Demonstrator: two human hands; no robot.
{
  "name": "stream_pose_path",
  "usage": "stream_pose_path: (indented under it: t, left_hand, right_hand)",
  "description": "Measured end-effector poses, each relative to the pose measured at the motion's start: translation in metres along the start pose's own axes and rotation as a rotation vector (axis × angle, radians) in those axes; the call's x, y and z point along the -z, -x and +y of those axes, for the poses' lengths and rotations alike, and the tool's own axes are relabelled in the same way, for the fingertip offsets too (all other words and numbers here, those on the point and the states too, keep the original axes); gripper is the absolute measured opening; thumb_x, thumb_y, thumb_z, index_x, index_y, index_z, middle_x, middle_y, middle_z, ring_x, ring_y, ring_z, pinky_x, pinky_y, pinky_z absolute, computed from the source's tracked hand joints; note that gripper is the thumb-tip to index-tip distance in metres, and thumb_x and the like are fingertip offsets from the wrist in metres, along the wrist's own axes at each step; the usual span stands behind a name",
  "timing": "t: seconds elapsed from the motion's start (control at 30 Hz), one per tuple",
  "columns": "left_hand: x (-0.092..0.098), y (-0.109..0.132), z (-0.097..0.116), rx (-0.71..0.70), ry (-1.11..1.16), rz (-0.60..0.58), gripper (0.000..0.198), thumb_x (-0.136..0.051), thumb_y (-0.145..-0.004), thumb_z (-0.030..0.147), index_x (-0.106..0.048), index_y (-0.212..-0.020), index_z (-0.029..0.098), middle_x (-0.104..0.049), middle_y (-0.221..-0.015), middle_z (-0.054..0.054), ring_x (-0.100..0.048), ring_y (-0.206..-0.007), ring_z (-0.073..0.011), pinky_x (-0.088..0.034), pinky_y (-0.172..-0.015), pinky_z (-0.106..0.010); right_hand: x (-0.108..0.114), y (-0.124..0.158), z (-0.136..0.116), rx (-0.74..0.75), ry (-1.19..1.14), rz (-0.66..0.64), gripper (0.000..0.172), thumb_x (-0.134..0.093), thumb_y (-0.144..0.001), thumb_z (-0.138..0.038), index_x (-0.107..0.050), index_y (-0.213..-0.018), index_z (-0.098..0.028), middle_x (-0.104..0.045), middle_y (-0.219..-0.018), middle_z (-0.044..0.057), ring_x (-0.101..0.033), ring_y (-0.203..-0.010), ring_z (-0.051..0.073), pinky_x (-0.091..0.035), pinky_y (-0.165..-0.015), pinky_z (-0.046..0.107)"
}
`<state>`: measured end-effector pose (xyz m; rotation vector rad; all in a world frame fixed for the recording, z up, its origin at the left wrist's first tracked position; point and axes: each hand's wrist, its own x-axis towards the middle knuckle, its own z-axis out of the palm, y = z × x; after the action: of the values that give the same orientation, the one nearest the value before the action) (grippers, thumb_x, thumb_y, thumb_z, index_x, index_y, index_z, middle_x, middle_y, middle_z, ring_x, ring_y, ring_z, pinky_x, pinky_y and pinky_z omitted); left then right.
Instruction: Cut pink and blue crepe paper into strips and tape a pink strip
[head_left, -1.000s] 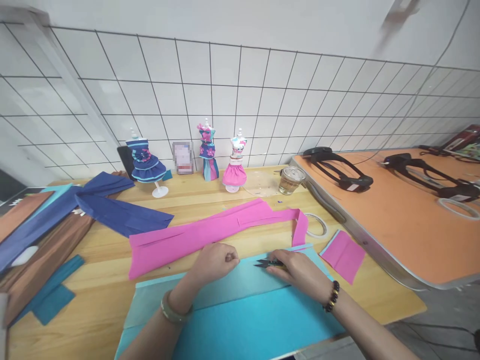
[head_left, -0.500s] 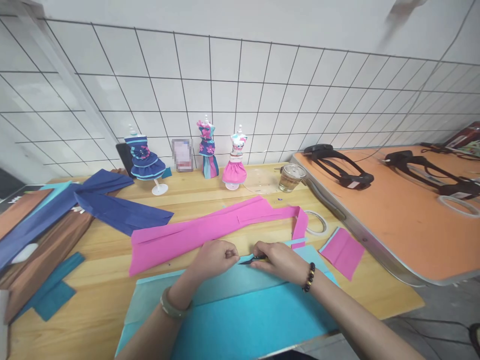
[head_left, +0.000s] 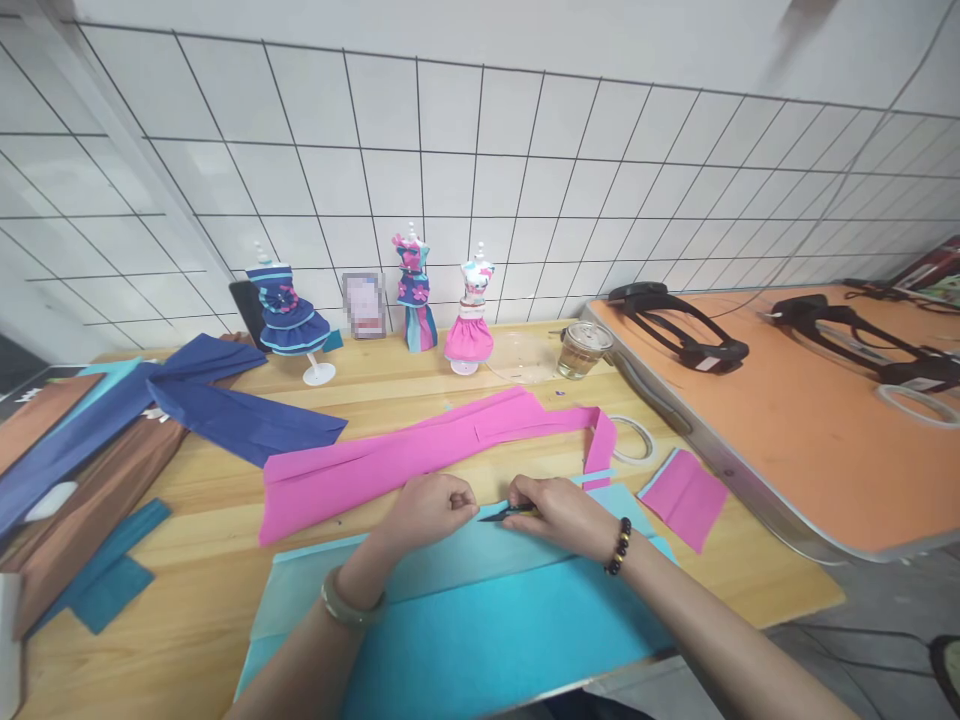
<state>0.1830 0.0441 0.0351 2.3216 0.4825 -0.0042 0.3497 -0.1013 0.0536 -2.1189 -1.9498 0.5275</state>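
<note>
A light blue cloth (head_left: 487, 575) lies folded across the front of the table. Its upper edge is pinched at the far side by my left hand (head_left: 427, 515), with thumb and fingertips together. My right hand (head_left: 562, 515) grips a small pair of dark scissors (head_left: 496, 516), whose handles are mostly hidden by the fingers. The blades point left toward my left fingertips, at the cloth's far edge. A narrow light blue strip (head_left: 600, 477) sticks out beyond my right hand, close to a long pink cloth (head_left: 390, 465).
Three small dressed mannequins, in blue (head_left: 289, 315), multicoloured (head_left: 416, 300) and pink (head_left: 469, 335), stand at the back. A lidded glass (head_left: 583, 350), a tape roll (head_left: 634, 440) and a pink square (head_left: 686, 497) are to the right. Dark blue cloth (head_left: 247, 410) lies left.
The view shifts very slightly. Both hands stay almost where they were, and the scissor blades sit marginally differently at the cloth's edge.
</note>
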Motion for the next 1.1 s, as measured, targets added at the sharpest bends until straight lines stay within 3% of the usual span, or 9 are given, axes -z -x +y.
stream_pose_path:
  t: [1.1]
  left_hand:
    - [0.0008,0.0004,-0.0009,-0.008,-0.005,0.001,0.019,-0.046,-0.075,0.031,-0.062,-0.071,0.022,-0.064,-0.067,0.004,-0.053,-0.062,-0.0105,-0.034,-0.058,-0.021]
  right_hand:
    - [-0.0054,-0.0038,0.0013,0.028,0.031,0.013,0.03,-0.046,-0.084,-0.052,-0.055,-0.085,-0.022,-0.063,-0.068,-0.001,-0.059,-0.063,0.015,-0.03,-0.054,0.022]
